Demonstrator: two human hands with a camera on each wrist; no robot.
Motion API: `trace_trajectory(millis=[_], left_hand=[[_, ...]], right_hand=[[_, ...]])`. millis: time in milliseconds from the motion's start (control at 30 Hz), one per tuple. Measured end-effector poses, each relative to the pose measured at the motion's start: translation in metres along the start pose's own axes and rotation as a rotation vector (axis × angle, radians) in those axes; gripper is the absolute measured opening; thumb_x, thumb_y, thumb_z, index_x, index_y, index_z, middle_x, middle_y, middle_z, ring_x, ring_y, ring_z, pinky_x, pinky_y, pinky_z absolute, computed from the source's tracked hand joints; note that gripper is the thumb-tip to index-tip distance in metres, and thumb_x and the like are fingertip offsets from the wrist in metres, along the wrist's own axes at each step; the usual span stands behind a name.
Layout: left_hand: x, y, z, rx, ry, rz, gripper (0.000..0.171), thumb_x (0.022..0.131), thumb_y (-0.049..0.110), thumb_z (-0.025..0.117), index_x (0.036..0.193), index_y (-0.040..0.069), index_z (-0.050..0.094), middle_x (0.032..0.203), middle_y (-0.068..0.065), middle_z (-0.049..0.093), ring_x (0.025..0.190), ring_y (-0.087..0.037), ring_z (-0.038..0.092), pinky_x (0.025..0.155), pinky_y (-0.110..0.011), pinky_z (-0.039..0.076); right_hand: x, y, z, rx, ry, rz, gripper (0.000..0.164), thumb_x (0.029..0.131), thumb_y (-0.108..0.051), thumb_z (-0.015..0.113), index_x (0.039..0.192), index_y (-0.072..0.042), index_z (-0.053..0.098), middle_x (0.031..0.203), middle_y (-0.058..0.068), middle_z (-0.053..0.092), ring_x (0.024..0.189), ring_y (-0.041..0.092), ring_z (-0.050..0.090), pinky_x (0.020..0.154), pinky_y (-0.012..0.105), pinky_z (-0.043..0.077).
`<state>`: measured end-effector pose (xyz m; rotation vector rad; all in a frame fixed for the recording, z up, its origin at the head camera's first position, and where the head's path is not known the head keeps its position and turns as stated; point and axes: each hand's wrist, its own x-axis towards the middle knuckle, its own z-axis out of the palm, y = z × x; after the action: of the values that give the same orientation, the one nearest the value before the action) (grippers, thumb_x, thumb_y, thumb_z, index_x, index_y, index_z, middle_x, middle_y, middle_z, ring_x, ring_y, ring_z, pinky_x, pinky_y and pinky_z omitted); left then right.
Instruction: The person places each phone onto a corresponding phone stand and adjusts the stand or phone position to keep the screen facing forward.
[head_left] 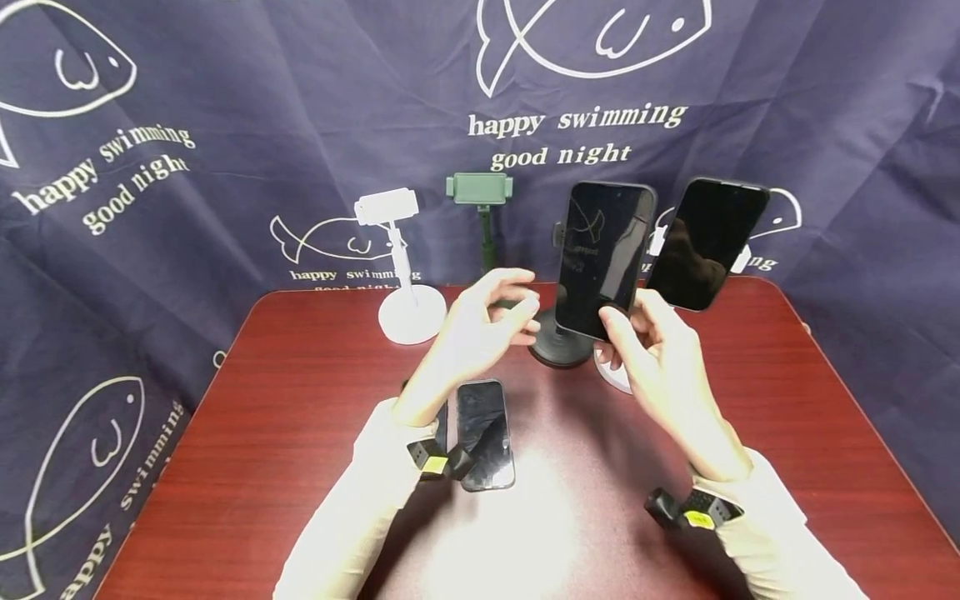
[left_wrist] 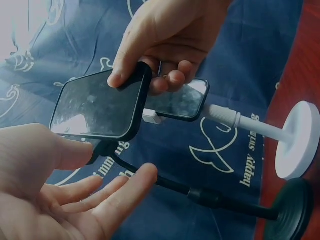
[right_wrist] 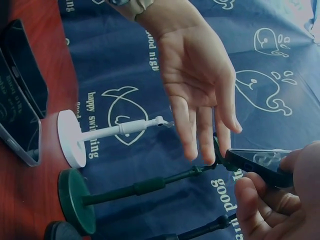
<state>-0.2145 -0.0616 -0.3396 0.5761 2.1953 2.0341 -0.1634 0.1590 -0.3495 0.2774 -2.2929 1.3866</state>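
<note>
My right hand pinches a black smartphone by its lower corner, thumb on the screen and fingers behind. The phone is upright in front of a black phone stand, whose round base shows below and whose clamp is mostly hidden behind it. Left of the phone, my left hand has its fingers spread and relaxed, holding nothing. In the left wrist view, that hand's thumb overlaps the phone's lower edge. Just right of the held phone, a second smartphone sits tilted in a white stand.
An unloaded white phone stand and a green one stand at the back left. Another smartphone lies on the red wooden table, beside a dark phone mostly hidden under my left wrist. A printed blue curtain hangs close behind.
</note>
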Motion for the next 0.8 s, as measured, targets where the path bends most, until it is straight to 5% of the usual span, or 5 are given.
trace_trajectory(millis=[367,600,800], left_hand=[[0.027,0.014,0.01,0.107,-0.005,0.053,0.064,0.101,0.015,0.065,0.157,0.023,0.037,0.124,-0.016,0.068,0.096,-0.033,0.075,0.075,-0.033,0.063],[0.041,0.018,0.014,0.158,0.026,0.091,0.056,0.103,0.019,0.064,0.154,0.026,0.044,0.121,-0.013,0.07,0.087,-0.025,0.076,0.073,-0.032,0.063],[0.053,0.021,0.016,0.281,0.065,0.163,0.046,0.103,0.022,0.062,0.148,0.02,0.053,0.097,-0.008,0.076,0.081,-0.013,0.069,0.079,-0.023,0.052]], right_hand=[[0.019,0.002,0.003,0.096,0.013,0.025,0.014,0.101,-0.015,0.067,0.1,-0.002,0.061,0.062,-0.001,0.065,0.051,0.009,0.058,0.053,0.017,0.047],[0.026,0.003,0.006,0.14,0.006,0.029,0.015,0.101,-0.012,0.066,0.098,0.0,0.059,0.062,-0.004,0.067,0.051,0.009,0.061,0.052,0.018,0.049],[0.029,0.003,0.007,0.125,-0.009,0.027,0.017,0.101,-0.014,0.066,0.097,0.0,0.059,0.063,-0.005,0.067,0.052,0.007,0.062,0.052,0.017,0.05]])
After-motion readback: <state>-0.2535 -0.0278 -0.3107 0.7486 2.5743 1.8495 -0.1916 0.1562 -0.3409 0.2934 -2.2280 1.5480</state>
